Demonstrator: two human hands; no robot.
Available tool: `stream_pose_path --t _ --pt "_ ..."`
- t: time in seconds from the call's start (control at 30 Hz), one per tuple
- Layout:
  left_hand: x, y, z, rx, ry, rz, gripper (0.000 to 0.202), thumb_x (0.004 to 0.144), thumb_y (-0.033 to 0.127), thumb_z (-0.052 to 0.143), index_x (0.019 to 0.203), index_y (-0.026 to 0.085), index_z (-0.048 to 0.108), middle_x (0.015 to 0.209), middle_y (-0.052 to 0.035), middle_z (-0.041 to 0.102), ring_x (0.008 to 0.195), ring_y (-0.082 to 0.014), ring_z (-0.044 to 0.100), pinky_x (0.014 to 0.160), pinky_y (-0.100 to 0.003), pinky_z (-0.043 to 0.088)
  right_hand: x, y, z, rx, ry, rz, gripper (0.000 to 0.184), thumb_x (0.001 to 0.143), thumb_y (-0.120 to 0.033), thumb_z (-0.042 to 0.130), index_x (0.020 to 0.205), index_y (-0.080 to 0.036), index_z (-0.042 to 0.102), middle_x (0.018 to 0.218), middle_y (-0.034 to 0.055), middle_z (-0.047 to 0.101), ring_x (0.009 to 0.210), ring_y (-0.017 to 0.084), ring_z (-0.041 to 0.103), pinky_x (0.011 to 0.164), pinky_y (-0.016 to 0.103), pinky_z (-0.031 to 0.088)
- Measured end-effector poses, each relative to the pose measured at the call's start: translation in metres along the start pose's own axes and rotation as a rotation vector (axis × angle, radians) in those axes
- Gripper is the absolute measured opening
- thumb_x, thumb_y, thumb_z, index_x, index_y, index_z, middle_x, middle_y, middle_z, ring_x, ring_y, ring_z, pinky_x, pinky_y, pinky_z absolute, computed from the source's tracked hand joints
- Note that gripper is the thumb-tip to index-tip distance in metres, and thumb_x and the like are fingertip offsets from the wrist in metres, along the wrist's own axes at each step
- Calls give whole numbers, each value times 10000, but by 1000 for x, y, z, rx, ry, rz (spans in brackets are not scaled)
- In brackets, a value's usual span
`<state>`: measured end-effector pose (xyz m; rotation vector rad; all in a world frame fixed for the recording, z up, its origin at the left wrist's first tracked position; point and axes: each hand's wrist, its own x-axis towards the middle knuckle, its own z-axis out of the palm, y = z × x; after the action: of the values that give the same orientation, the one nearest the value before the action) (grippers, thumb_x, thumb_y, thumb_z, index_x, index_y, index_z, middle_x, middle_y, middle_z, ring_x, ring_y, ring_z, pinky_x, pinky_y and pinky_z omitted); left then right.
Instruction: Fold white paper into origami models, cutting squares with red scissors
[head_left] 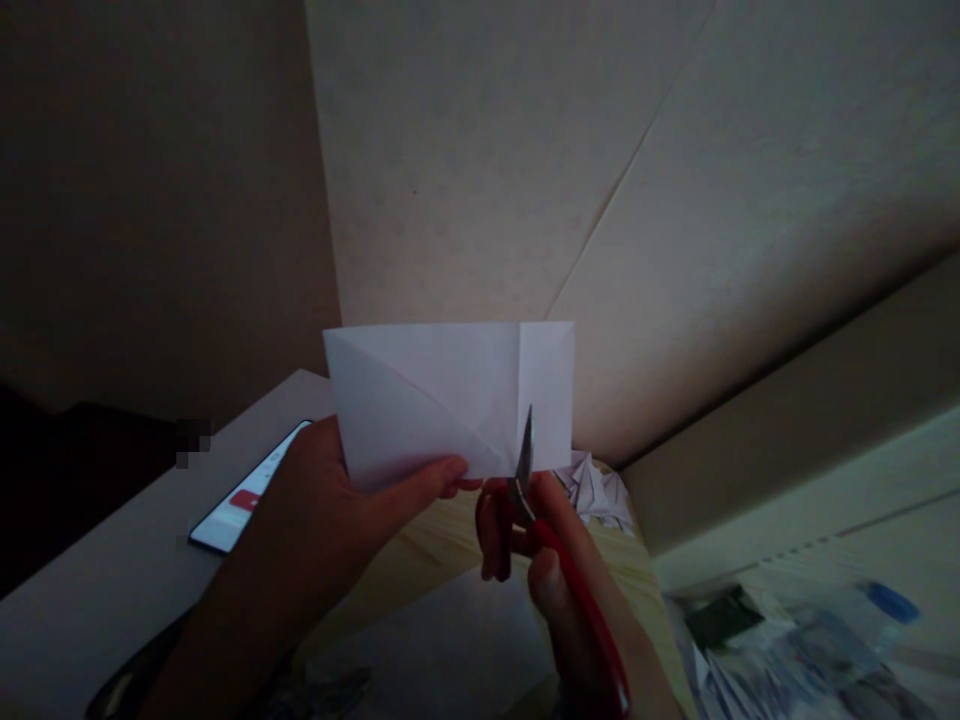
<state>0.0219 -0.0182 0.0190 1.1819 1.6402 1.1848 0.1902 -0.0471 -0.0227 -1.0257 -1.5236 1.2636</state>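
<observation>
A folded white sheet of paper point(427, 380) is held up in front of me, with a diagonal crease and a vertical crease near its right end. My left hand point(337, 500) grips its lower left part, thumb laid along the bottom edge. In my right hand point(559, 580) are red-handled scissors point(525, 455), fingers in and around the handles. One blade lies over the front of the paper, pointing up just right of the vertical crease. The other blade is hidden, seemingly behind the sheet.
Left of my arm, a lit phone point(244, 505) rests on a white surface point(105, 560). Another white sheet point(442, 650) lies on the yellowish tabletop point(420, 545) below. Folded white papers point(600, 490) sit behind my right hand. A blue-capped plastic bottle point(840, 630) is at lower right.
</observation>
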Motion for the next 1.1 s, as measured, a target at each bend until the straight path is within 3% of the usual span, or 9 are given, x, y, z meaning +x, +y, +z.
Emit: stream_pose_path --t 0.17,0.47,1.1 --pt "-1 2 0 -20 0 20 138 574 340 785 643 277 684 671 16 773 665 -277 738 553 -315 577 -2 2 2 52 31 8 483 835 -703 491 1065 -284 558 781 -9 522 655 160 449 642 308 406" --pt "-2 0 1 -2 18 -16 190 568 369 789 692 264 690 719 -5 785 695 -280 745 565 -321 590 0 3 -2 22 -24 1 518 856 -694 471 1104 -246 552 720 -32 481 610 125 409 603 264 368" --pt "-2 4 1 -28 3 -10 193 574 353 781 698 258 667 718 4 784 711 -281 749 599 -321 597 3 5 3 -37 65 6 494 816 -702 528 1000 -243 545 580 -62 439 461 105 320 463 263 281"
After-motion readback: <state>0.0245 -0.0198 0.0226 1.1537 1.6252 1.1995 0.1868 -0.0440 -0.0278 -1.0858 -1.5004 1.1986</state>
